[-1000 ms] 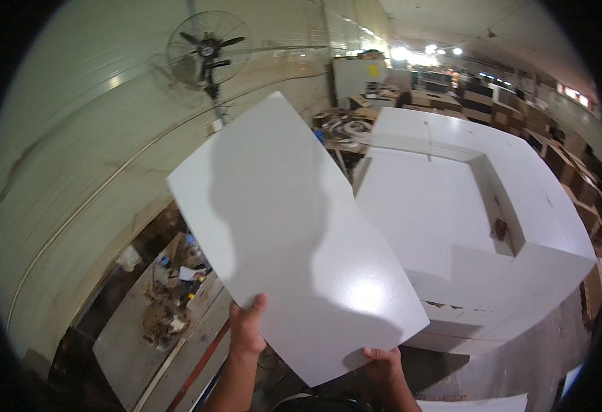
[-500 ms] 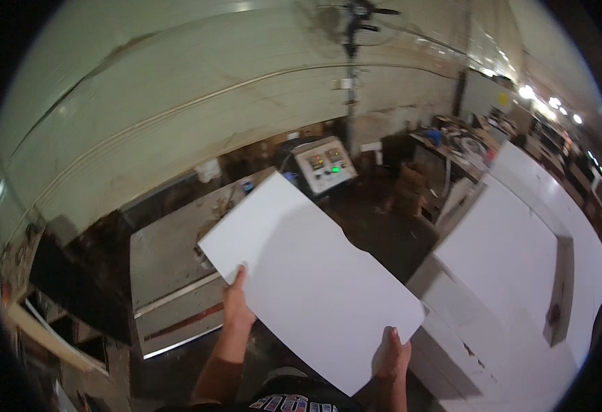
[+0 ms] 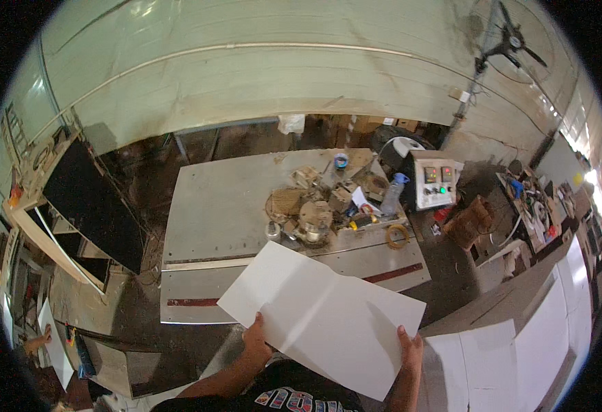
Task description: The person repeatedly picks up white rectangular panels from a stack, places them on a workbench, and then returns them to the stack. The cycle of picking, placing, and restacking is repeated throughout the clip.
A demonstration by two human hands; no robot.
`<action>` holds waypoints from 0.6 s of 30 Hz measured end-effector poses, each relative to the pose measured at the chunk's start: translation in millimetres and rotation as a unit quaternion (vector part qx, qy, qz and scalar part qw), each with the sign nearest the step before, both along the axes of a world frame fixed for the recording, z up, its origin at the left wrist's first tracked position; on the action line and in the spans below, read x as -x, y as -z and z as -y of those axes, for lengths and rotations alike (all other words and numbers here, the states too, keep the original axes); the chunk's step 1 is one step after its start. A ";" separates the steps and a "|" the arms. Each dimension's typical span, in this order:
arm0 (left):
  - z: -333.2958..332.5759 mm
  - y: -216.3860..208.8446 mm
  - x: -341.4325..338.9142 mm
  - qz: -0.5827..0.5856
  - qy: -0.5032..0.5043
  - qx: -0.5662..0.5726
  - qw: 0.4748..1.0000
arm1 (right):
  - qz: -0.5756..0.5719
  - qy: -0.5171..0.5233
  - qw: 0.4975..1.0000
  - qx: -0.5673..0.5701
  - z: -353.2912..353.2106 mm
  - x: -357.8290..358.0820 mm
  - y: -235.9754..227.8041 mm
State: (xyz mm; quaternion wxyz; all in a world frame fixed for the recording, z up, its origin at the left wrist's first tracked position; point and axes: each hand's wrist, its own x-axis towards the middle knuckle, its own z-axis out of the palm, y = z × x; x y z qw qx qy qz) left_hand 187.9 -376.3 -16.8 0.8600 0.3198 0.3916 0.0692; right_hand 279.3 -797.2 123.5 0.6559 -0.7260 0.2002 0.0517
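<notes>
Between my hands I carry a flat white board (image 3: 321, 295) with a shallow curved step in its far edge. My left hand (image 3: 256, 341) grips its near left edge, thumb lying on top. At the right end my right hand (image 3: 411, 347) is closed on the edge, thumb also on the upper face; the other fingers are hidden underneath. Just beyond the board stands a grey machine table (image 3: 212, 199). On it sits a dusty metal machine head (image 3: 315, 220), beside a plastic bottle with a blue cap (image 3: 394, 194) and a yellow tape roll (image 3: 397, 237).
A control box (image 3: 433, 180) with lit displays stands at the table's right end. White panels (image 3: 483, 360) lie at the right. At left is a black-sided cabinet (image 3: 91, 199). Another person's hand (image 3: 38, 340) holds a white sheet (image 3: 55, 343) at lower left. A fan (image 3: 514, 42) hangs upper right.
My view has swung left, bringing the whole machine table and the other person's hand into sight. The white board is still in both hands, now lower and flatter in view.
</notes>
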 end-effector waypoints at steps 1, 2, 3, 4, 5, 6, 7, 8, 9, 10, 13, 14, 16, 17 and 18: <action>-12.9 4.3 1.3 0.016 0.000 0.025 1.000 | 0.007 -0.033 0.999 0.008 -16.8 -14.7 0.1; -31.3 8.3 1.9 0.038 -0.006 0.047 0.998 | -0.014 -0.043 0.999 0.013 -39.0 -31.4 4.7; -48.9 12.2 0.3 0.062 -0.018 0.063 0.996 | -0.003 -0.047 0.999 -0.005 -61.6 -46.0 12.3; -66.2 16.1 -2.9 0.058 -0.033 0.080 0.995 | 0.009 -0.051 0.998 -0.023 -83.6 -57.8 21.9; -83.7 19.9 -6.6 0.051 -0.052 0.092 0.993 | 0.017 -0.053 0.998 -0.043 -101.9 -68.6 32.2; -95.5 23.3 -9.2 0.022 -0.072 0.102 0.992 | -0.002 -0.070 0.997 0.029 -111.0 -80.6 42.1; -104.9 24.9 -11.1 0.044 -0.052 0.067 0.995 | -0.008 -0.070 0.998 0.001 -119.7 -89.1 54.3; -113.0 25.1 -13.8 0.044 -0.033 0.032 0.998 | -0.014 -0.069 0.997 -0.026 -126.2 -95.7 68.3; -119.7 24.3 -15.6 0.035 -0.006 -0.004 0.999 | -0.016 -0.073 0.995 -0.070 -129.1 -101.8 84.9; -131.3 21.2 -13.5 -0.053 0.080 -0.030 0.995 | -0.028 -0.069 0.997 -0.025 -129.6 -108.6 102.8; -172.9 10.7 -10.9 -0.248 0.349 -0.190 0.883 | -0.036 -0.062 0.997 0.005 -119.6 -130.0 164.7; -184.3 8.7 -10.2 -0.255 0.431 -0.291 0.815 | -0.035 -0.051 0.998 -0.017 -113.7 -131.9 185.6; -198.2 8.8 -0.6 -0.231 0.452 -0.506 0.697 | -0.036 -0.044 0.998 0.012 -102.9 -132.3 227.1; -200.7 11.8 2.0 -0.265 0.383 -0.530 0.709 | -0.033 -0.050 0.996 0.063 -99.7 -135.0 245.3; -207.5 16.0 2.7 -0.309 0.313 -0.544 0.715 | -0.055 -0.029 0.989 0.133 -97.8 -141.4 259.9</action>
